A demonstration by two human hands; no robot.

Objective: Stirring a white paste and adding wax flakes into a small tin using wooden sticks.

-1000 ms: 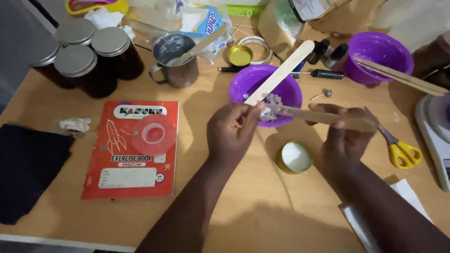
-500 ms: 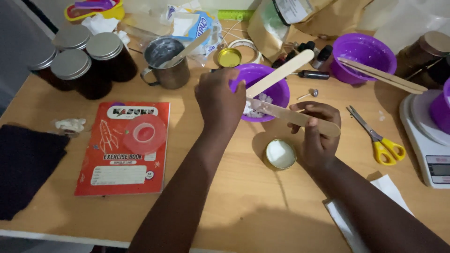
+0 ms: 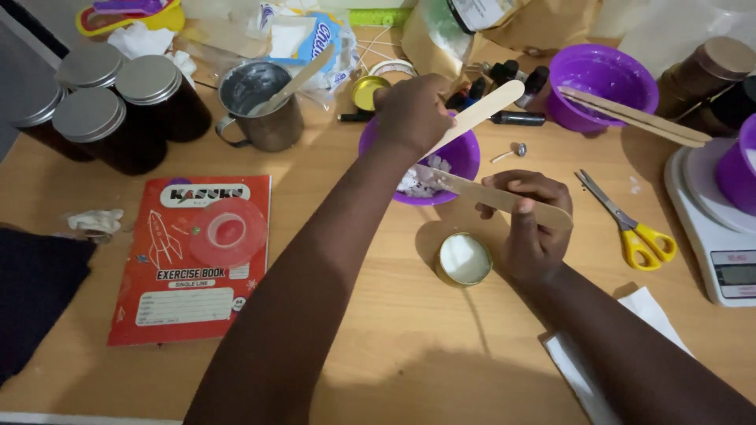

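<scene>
My right hand [image 3: 529, 236] grips a flat wooden stick [image 3: 472, 189] whose far tip lies in a purple bowl [image 3: 465, 161] of white bits. Just left of this hand stands a small round tin [image 3: 463, 260] filled with white wax. My left hand [image 3: 411, 110] reaches over the bowl's back rim, fingers curled, close to a small yellow-lidded tin [image 3: 365, 91]. A second, wider wooden stick [image 3: 482, 114] leans out of the bowl beside that hand. Whether the left hand holds anything is hidden.
A metal mug [image 3: 264, 106] with a stick, dark lidded jars [image 3: 118, 110], a red exercise book [image 3: 189, 275] with a pink lid on it, yellow-handled scissors [image 3: 630, 224], a white scale [image 3: 724, 236], another purple bowl [image 3: 602, 79], small black bottles [image 3: 520, 118], a dark cloth [image 3: 31, 299].
My left hand has moved from the near side of the bowl, up and across it to its back rim. My right hand keeps the stick and has hardly moved.
</scene>
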